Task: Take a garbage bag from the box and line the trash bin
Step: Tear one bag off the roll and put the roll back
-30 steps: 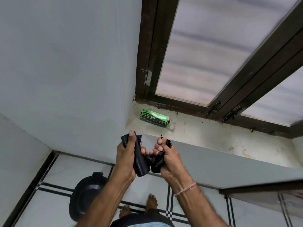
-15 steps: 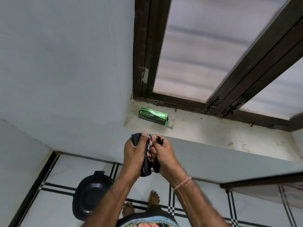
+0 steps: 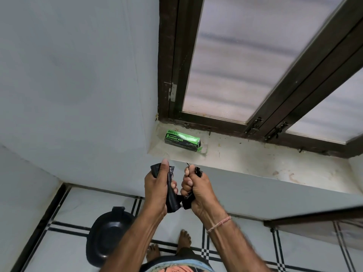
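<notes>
A crumpled black garbage bag (image 3: 172,203) hangs between my two hands, just below the window sill's front edge. My left hand (image 3: 158,188) grips its left part, thumb pointing up along the plastic. My right hand (image 3: 196,190) is closed on the right part, with a bit of black poking above the knuckles. The green and black garbage bag box (image 3: 183,140) lies on the sill (image 3: 255,160), beyond my hands. On the floor at the lower left stands the black trash bin (image 3: 107,238), its lid shut, partly hidden by my left forearm.
A dark-framed window (image 3: 265,122) with frosted panes rises behind the sill. A grey wall fills the left. The tiled floor (image 3: 68,213) has black stripe lines; my bare feet (image 3: 183,239) stand beside the bin. A dark ledge (image 3: 314,220) juts in at the right.
My hands came close together half a second ago and have now moved slightly apart again, still working the bag. The view shifted a little; box and bin stayed put.
</notes>
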A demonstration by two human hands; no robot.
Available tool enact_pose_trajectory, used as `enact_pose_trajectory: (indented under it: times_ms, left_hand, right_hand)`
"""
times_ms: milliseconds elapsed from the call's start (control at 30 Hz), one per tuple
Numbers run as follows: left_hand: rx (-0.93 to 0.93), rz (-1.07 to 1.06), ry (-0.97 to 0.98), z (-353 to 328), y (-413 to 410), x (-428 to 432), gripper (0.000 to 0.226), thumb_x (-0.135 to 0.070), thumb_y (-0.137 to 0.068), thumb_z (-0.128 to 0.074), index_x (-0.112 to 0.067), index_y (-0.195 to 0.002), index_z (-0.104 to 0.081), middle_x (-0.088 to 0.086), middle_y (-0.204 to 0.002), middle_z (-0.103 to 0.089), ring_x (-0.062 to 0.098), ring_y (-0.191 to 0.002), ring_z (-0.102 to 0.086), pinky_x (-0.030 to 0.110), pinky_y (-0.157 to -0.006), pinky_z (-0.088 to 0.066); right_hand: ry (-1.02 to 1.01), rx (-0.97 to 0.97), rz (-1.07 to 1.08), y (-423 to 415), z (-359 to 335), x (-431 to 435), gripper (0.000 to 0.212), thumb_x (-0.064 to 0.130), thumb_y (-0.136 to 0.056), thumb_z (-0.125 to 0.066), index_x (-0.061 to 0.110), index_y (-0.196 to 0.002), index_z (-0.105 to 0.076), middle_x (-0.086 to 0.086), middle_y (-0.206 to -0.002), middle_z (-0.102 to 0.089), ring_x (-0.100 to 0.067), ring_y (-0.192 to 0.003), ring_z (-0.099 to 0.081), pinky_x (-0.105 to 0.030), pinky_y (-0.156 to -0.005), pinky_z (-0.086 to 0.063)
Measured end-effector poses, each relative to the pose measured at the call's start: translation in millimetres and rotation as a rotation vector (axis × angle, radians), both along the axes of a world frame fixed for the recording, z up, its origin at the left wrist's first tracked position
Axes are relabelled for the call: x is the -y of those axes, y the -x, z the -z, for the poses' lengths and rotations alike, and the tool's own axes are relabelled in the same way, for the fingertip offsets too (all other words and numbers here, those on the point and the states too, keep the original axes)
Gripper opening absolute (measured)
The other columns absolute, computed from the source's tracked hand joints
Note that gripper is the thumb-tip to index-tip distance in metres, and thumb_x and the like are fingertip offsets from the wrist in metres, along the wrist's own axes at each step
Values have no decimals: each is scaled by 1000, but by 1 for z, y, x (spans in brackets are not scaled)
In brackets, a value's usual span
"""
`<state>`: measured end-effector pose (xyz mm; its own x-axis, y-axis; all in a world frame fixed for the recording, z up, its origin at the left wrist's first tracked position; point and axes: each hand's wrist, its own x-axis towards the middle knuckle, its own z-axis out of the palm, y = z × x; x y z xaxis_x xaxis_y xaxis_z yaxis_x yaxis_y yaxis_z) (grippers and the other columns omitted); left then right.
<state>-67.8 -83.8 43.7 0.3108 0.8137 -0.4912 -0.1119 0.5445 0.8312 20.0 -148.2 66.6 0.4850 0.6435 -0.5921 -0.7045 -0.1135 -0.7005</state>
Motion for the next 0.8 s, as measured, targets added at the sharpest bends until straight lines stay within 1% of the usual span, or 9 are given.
enact_pose_trajectory:
  times_ms: [67, 367, 467, 500, 533, 600, 667, 733, 800]
  left_hand:
    - [-18, -2, -15, 1, 1, 0, 53, -57, -94, -64, -5, -90, -59, 9, -55, -51, 20, -45, -49, 29, -47, -45]
    - [-108, -4, -101, -2, -5, 7, 47, -52, -97, -64, -7, -86, -59, 9, -54, -53, 19, -44, -51, 29, -43, -45]
    - [-235, -71, -193, 5, 20, -13, 43, -52, -97, -64, -11, -86, -60, 7, -59, -58, 14, -45, -54, 31, -50, -49]
    - [-240, -151, -193, 10, 37, -25, 41, -52, -97, -64, -13, -87, -61, 6, -61, -59, 13, -45, -55, 32, -54, -49]
    - [-195, -216, -164, 9, 49, -33, 39, -51, -98, -64, -13, -90, -61, 5, -60, -59, 13, -45, -54, 33, -56, -49]
    - [-87, -193, -105, 7, 51, -29, 38, -48, -99, -63, -11, -94, -61, 2, -57, -57, 15, -47, -54, 32, -54, -49]
    - [-84, -86, -32, 4, 33, -14, 38, -48, -99, -64, -10, -94, -63, 4, -58, -57, 17, -50, -54, 30, -51, -49]
    - [-98, -52, -6, -4, 17, -8, 39, -48, -99, -65, -9, -95, -64, 8, -60, -58, 18, -50, -54, 30, -52, -50]
    - [-72, -92, -8, -6, 16, -13, 41, -49, -98, -65, -8, -96, -63, 8, -61, -60, 18, -51, -56, 30, -54, -53]
  right_hand:
    - [15, 22, 0, -1, 1, 2, 37, 26, -112, -44, 14, -79, -53, 3, -53, -32, -8, -41, -25, -20, -38, -25]
    - [92, 128, -65, 3, 5, 5, 35, 10, -110, -39, 14, -78, -53, 3, -52, -34, -9, -42, -27, -22, -39, -24]
    - [126, 175, 14, -22, 6, 23, 30, 11, -109, -46, 17, -81, -57, 7, -51, -38, -7, -41, -29, -20, -38, -25]
    - [132, 182, 90, -39, 8, 35, 29, 13, -108, -49, 17, -81, -56, 8, -50, -37, -6, -39, -28, -19, -36, -24]
    - [133, 178, 166, -56, 10, 47, 29, 17, -109, -49, 17, -80, -55, 8, -49, -36, -5, -38, -28, -18, -35, -23]
    - [128, 82, 234, -64, 18, 60, 32, 27, -110, -48, 16, -80, -53, 8, -48, -37, -4, -36, -29, -17, -33, -24]
    - [98, -10, 161, -43, 24, 56, 30, 31, -109, -51, 15, -84, -55, 7, -51, -39, -5, -39, -32, -17, -34, -27]
    - [85, 35, 12, -24, 20, 48, 31, 40, -105, -58, 17, -84, -54, 5, -58, -38, -7, -45, -31, -19, -39, -29]
    - [93, 116, -94, -22, 11, 46, 42, 55, -98, -62, 22, -76, -49, 5, -60, -36, -9, -50, -30, -21, -44, -30]
